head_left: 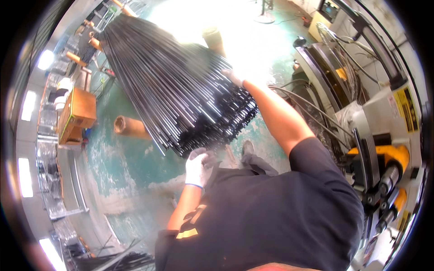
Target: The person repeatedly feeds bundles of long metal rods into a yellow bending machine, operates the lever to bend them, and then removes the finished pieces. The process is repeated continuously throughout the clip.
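A large pile of long, thin dark metal tubes (167, 77) stretches away from me, their ends fanned out at the near side. My right hand (233, 77) reaches over the pile's right side and lies on the tubes with its fingers stretched out; glare washes out part of it. My left hand (198, 168), in a white glove, is just in front of the near tube ends. Its fingers are curled in and somewhat blurred, and whatever they hold, if anything, is hidden.
Brown cardboard rolls (131, 127) lie under and beside the pile. An orange-brown box (81, 108) stands at left. A machine with cables and yellow-black power units (384, 158) fills the right side. More dark bars (113, 262) lie at lower left. My shoe (247, 147) is below the tube ends.
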Demonstrator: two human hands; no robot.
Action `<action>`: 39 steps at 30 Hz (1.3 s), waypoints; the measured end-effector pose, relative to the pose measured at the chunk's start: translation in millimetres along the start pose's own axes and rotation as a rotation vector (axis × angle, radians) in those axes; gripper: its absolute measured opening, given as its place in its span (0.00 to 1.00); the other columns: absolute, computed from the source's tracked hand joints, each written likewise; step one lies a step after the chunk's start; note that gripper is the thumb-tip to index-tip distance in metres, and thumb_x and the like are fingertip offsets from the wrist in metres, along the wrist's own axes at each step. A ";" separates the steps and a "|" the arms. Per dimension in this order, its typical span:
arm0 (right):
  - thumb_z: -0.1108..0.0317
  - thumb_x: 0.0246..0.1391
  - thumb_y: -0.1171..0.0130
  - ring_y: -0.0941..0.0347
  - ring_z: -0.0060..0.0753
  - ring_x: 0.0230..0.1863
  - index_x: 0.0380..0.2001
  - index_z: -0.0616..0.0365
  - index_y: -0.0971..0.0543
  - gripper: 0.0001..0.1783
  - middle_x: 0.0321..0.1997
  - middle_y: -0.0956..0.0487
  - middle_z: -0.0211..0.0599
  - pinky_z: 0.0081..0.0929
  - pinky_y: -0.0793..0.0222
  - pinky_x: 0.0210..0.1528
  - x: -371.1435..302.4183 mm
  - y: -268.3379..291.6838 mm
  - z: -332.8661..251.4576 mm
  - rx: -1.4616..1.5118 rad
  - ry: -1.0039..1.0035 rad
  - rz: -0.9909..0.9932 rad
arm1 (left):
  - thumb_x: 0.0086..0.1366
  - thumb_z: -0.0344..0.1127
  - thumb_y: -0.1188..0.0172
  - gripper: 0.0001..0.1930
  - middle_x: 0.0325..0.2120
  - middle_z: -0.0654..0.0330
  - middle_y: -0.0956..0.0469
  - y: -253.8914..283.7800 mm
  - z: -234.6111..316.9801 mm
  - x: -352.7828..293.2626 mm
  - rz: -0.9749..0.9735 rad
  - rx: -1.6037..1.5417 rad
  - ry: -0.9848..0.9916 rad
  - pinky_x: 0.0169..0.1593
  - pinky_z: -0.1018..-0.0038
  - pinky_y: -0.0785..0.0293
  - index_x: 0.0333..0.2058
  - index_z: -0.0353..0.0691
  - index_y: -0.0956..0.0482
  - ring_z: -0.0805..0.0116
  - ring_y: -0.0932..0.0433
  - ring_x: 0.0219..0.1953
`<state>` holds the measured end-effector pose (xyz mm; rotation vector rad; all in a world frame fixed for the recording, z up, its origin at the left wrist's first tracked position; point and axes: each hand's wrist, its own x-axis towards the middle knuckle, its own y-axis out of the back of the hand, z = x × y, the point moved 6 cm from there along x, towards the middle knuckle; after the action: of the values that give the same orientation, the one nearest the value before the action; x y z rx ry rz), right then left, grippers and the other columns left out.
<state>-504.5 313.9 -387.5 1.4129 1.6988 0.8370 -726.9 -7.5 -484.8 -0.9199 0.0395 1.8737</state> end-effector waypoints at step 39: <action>0.52 0.71 0.47 0.30 0.27 0.16 0.26 0.60 0.26 0.23 0.18 0.25 0.33 0.31 0.33 0.21 -86.6 2.5 -66.9 0.442 -0.029 -0.549 | 0.70 0.31 0.43 0.14 0.40 0.49 0.17 -53.6 108.9 87.8 -0.331 0.029 -0.056 0.47 0.57 0.17 0.52 0.36 0.28 0.55 0.16 0.39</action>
<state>-552.6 228.0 -339.7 1.1152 2.1882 0.1401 -764.8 130.8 -441.7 -0.8001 -0.1129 1.5856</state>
